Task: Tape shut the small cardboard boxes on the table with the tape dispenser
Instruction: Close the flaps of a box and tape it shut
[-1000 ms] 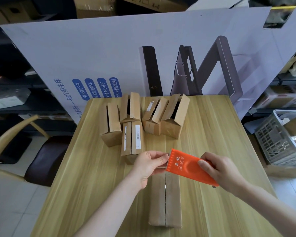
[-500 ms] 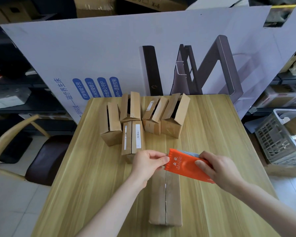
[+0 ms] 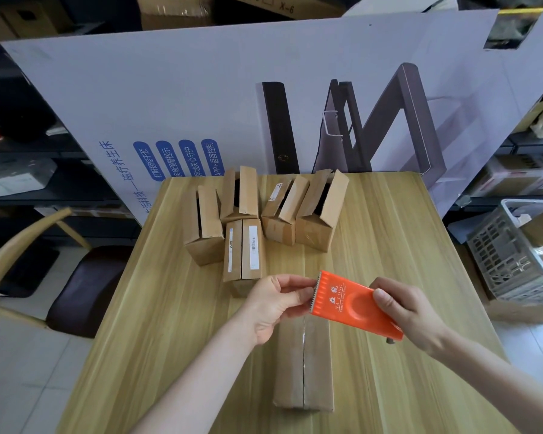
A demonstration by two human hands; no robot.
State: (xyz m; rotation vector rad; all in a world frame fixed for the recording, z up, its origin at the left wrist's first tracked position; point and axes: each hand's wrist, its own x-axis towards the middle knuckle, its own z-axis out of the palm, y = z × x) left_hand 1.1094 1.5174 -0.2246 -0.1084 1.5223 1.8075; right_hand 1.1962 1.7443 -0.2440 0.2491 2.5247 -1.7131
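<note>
Wood table [image 3: 389, 245] is set with open boxes [image 3: 314, 227] at the back. Above a closed box [image 3: 303, 364], the dispenser [image 3: 355, 303] is gripped by the right hand [image 3: 408, 314], its toothed edge pinched by the left hand [image 3: 273, 302].

The dispenser [image 3: 355, 303] is glossy orange plastic, the boxes [image 3: 314, 233] matt brown cardboard, the table [image 3: 405, 245] smooth pale wood grain, and the crate [image 3: 499, 261] at the right edge dull grey plastic.

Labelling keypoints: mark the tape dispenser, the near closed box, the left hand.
tape dispenser [image 3: 355, 303], head view, orange face
near closed box [image 3: 318, 368], head view, right top flap
left hand [image 3: 273, 305], head view, hand's middle
</note>
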